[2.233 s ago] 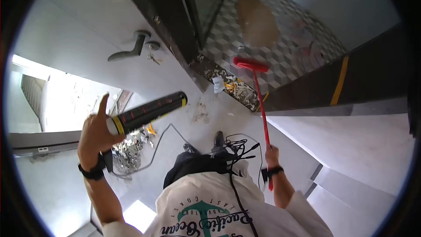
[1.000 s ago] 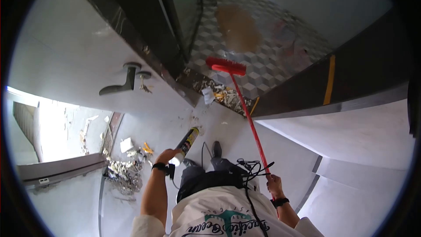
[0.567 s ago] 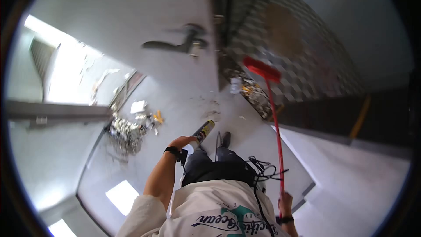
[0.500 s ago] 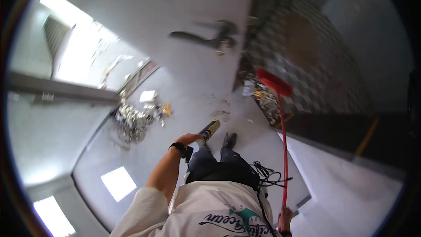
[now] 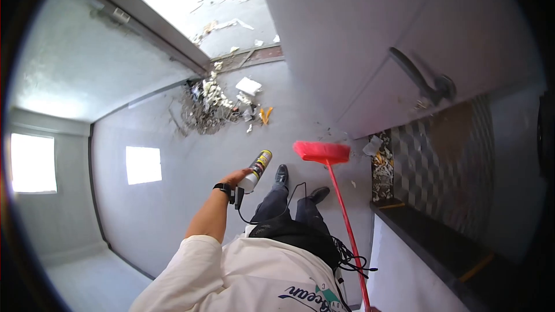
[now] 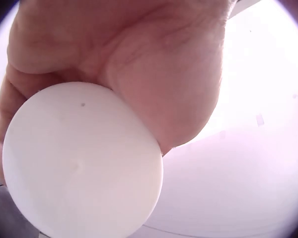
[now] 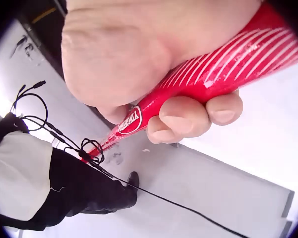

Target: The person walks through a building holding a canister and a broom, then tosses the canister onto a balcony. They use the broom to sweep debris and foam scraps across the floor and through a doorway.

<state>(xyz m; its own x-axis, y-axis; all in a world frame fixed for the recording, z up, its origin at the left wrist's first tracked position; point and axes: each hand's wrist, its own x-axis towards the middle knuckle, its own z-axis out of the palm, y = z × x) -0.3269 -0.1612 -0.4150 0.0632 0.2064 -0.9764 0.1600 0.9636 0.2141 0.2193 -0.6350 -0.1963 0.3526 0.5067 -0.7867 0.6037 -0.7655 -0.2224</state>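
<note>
My left hand [image 5: 236,177] grips a spray can [image 5: 258,169] with a dark and yellow label, held tilted in front of my legs. Its round white end [image 6: 79,158] fills much of the left wrist view, under the palm [image 6: 144,59]. In the right wrist view my right hand [image 7: 124,54] has its fingers curled round a red broom handle [image 7: 213,69] with white stripes. At the far end of the handle, the red broom head [image 5: 321,151] is near my feet, its bristles pointing away from me. The right hand is almost wholly below the head view's edge.
A rubble pile [image 5: 208,104] with a white block [image 5: 248,86] and yellow pieces [image 5: 266,115] lies by a doorway. A door with a lever handle [image 5: 425,75] stands at right. Debris [image 5: 383,164] lines the threshold beside tiled floor. Black cables [image 5: 352,263] hang at my waist.
The head view has turned left toward the rubble pile. The left hand has lowered the can from the left to before my legs. The broom head has left the tiled floor.
</note>
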